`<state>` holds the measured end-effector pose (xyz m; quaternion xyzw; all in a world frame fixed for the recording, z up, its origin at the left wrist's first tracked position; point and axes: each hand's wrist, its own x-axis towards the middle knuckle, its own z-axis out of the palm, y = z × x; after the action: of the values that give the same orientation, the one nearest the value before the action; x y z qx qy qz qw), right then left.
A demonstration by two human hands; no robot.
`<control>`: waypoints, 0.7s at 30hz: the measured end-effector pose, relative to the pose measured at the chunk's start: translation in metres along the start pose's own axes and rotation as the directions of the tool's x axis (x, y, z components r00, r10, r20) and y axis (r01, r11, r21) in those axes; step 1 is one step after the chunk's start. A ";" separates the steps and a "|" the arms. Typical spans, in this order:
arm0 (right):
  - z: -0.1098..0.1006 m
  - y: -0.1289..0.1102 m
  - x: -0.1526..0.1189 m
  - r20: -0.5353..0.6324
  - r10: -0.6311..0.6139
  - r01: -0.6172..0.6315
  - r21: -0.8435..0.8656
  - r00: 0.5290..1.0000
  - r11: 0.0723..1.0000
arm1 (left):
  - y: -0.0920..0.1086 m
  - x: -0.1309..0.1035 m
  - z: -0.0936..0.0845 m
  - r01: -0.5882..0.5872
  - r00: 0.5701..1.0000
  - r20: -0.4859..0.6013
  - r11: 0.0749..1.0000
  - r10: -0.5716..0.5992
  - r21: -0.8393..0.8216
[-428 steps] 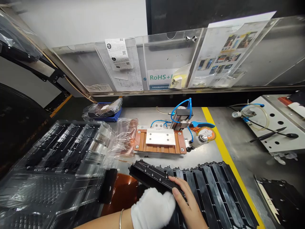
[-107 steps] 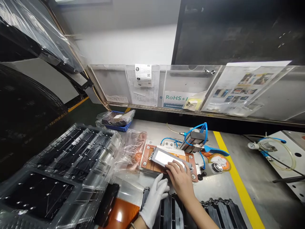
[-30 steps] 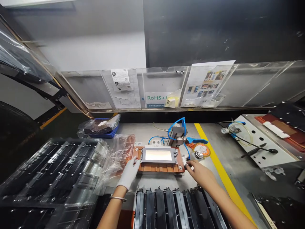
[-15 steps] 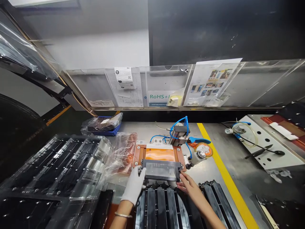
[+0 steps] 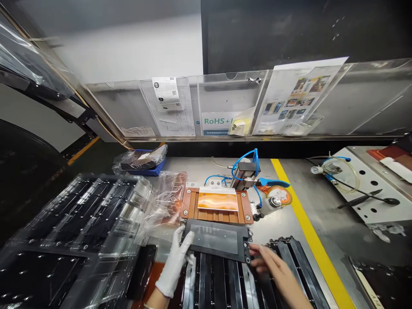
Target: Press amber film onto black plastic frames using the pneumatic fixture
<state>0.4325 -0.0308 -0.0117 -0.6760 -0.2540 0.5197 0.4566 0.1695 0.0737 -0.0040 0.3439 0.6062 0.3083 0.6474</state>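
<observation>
I am seeing the flat black part [image 5: 214,238] sitting off the top of the brown block [image 5: 243,205], where an orange sheet [image 5: 217,200] is showing. So being on the block looks done; putting the part down seems left. The left hand [image 5: 175,255], wearing a white glove [image 5: 168,274], is pinching the part's left end, thumb on top. The right hand's [image 5: 273,266] fingers are curling just at its right end; I cannot tell if they are gripping. The part is hiding the far ends of some black bars [image 5: 219,279] on the bench [image 5: 268,224].
</observation>
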 end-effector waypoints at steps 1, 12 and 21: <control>-0.007 -0.002 0.016 -0.050 -0.051 0.048 -0.054 0.997 0.997 | 0.002 0.002 0.000 0.020 1.000 0.011 0.999 -0.020 -0.027; -0.014 -0.004 0.089 -0.150 -0.060 0.056 -0.028 0.987 0.998 | 0.007 0.034 0.024 0.017 1.000 0.000 0.989 -0.017 -0.147; 0.027 0.005 0.049 -0.046 0.059 -0.040 0.335 0.997 0.941 | 0.018 0.045 0.035 -0.006 0.999 0.036 1.000 0.007 -0.025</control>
<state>0.4231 0.0162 -0.0401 -0.6091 -0.1324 0.5475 0.5583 0.2083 0.1181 -0.0135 0.3434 0.5893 0.3115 0.6616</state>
